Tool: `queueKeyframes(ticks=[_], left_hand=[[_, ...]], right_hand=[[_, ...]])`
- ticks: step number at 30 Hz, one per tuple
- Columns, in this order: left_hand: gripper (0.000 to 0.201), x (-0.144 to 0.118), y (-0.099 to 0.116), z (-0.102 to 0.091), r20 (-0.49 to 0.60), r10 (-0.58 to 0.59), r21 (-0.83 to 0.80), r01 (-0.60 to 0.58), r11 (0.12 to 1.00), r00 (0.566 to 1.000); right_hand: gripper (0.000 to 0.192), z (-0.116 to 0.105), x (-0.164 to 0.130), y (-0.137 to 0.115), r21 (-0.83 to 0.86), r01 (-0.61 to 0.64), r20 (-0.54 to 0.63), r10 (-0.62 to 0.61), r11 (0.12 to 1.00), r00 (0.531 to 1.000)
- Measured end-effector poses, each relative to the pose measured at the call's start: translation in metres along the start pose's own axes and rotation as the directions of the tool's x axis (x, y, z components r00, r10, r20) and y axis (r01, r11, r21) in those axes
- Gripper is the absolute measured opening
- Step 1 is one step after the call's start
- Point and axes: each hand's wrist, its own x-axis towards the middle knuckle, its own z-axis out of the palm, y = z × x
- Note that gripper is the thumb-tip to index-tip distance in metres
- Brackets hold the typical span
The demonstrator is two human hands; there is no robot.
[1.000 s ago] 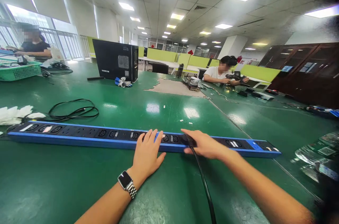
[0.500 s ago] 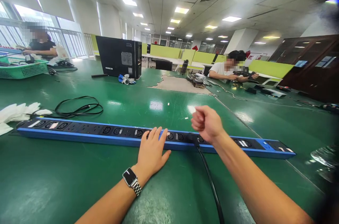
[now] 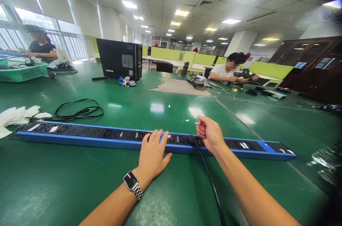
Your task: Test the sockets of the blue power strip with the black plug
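I see a long blue power distribution strip point(image 3: 88, 137) lying flat on the green worktable point(image 3: 53, 183), running left to right across the near part of the head view. Its black socket row faces up.

My left hand point(image 3: 153, 153) lies palm down with fingers spread wide; the fingertips rest on the strip's socket face near mid-length, and the heel of the hand sits on the table just in front of it. It grips nothing. A wristwatch point(image 3: 131, 181) with a metal band is on that wrist.

My right hand point(image 3: 210, 133) is just to the right of the left one, above the strip. The fingers are curled in loosely, nearly a fist. I cannot tell whether it touches the strip or holds anything. Directly beside it a black plug point(image 3: 192, 141) sits in one socket, and its black cable point(image 3: 212, 186) runs from the plug toward me across the table, under the right forearm.

Near the strip's left end lie white gloves point(image 3: 16, 116) and a loose coil of black cord point(image 3: 77, 111). Farther back stands a black computer tower point(image 3: 120, 59). A green basket point(image 3: 24, 72) sits at far left beside a seated person point(image 3: 42, 48); a second person point(image 3: 227, 72) sits at the far right side of the table.
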Motion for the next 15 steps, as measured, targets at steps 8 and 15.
queueKeyframes(ticks=[8, 15], left_hand=[[0.060, 0.000, 0.001, 0.004, -0.026, -0.004, 0.003, 0.004, 1.000, 1.000], [0.058, 0.001, 0.003, 0.002, -0.035, -0.027, -0.007, 0.027, 1.000, 0.999]], right_hand=[[0.052, -0.057, -0.034, 0.050, -0.649, 0.522, 0.447, -0.278, 0.554, 0.850], [0.041, -0.004, -0.048, 0.053, -0.896, 0.264, 0.100, -0.416, 0.358, 0.904]])
